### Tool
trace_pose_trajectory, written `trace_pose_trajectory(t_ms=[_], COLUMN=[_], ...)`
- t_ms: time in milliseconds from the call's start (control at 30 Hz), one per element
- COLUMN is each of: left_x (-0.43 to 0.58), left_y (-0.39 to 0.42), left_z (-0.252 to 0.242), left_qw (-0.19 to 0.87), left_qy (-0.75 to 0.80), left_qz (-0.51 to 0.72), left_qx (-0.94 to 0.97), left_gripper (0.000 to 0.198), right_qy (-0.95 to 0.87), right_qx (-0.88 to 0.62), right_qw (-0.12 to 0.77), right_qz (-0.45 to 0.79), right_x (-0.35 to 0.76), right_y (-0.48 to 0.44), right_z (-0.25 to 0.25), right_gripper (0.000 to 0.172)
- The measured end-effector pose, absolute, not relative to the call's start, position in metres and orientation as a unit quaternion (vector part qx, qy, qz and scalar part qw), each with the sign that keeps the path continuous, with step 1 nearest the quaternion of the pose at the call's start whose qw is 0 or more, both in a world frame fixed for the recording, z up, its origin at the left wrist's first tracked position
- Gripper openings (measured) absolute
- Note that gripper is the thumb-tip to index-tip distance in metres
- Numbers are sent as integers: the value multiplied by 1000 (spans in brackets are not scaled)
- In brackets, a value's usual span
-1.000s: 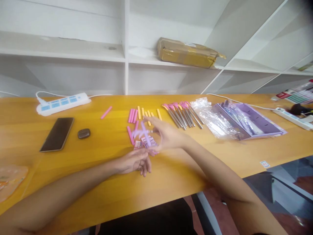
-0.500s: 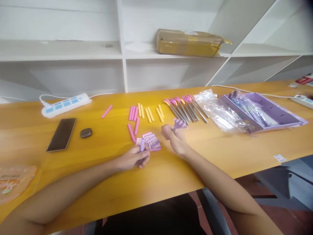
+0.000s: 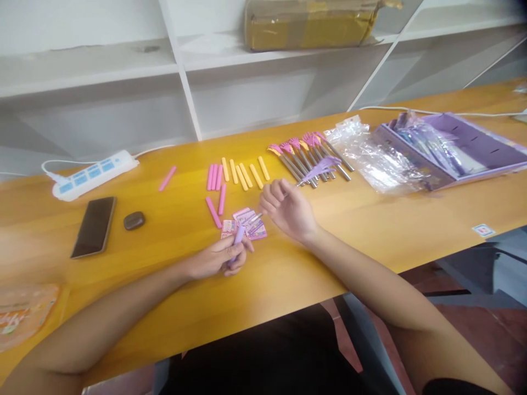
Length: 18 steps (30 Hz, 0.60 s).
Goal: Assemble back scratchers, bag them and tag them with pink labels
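Observation:
My left hand (image 3: 222,258) is closed around a short lilac tube (image 3: 239,235), one end pointing up and away from me. My right hand (image 3: 288,211) is closed around a back scratcher with a purple hand-shaped head (image 3: 323,167). Its thin metal rod (image 3: 256,218) sticks out on the left side of the fist, aimed toward the tube but apart from it. Small printed cards (image 3: 257,229) lie just behind my left hand. Pink tubes (image 3: 214,176) and yellow tubes (image 3: 244,176) are laid out farther back. Several back scratchers with pink and orange heads (image 3: 307,156) lie beyond my right hand.
Clear plastic bags (image 3: 370,159) and a purple box (image 3: 457,164) with wrapped items are at the right. At the left are a power strip (image 3: 94,174), a phone (image 3: 94,226) and a small dark case (image 3: 134,220). A taped carton (image 3: 313,24) sits on the shelf.
My right hand has turned, so the scratcher's purple head now points away to the right and its rod to the left. The left hand still holds the tube. The view has tilted down.

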State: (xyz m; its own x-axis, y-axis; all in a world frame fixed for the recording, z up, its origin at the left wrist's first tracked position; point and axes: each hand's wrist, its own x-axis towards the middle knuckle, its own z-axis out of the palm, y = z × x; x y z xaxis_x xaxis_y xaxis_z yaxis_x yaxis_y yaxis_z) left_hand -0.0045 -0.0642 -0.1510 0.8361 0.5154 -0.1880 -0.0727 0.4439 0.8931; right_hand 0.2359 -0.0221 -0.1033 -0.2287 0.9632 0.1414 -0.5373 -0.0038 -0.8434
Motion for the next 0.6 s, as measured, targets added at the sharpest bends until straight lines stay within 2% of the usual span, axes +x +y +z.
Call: trace_pose_trajectory(t_ms=[100,167,300,600], left_x=[-7,-7,-5,-6], left_y=[-63,-63,-63,-62], left_z=[-150,-148,-142,-139], left_qw=[816,814,809,807], left_qy=[218,219,226,239], left_qz=[174,174,164,135], left_qx=[506,510,517,523], left_gripper=[33,33,36,39], right_qy=[-459,-449,-403,-392], right_qx=[-292,-295,-269,-264], right_qw=[583,575,548,552], right_qz=[604,618,682,687], right_x=[234,234,237,238], right_y=[-18,-16,-15,-16], right_z=[-108,-112,-117,-115], right_gripper=[48,42,40,37])
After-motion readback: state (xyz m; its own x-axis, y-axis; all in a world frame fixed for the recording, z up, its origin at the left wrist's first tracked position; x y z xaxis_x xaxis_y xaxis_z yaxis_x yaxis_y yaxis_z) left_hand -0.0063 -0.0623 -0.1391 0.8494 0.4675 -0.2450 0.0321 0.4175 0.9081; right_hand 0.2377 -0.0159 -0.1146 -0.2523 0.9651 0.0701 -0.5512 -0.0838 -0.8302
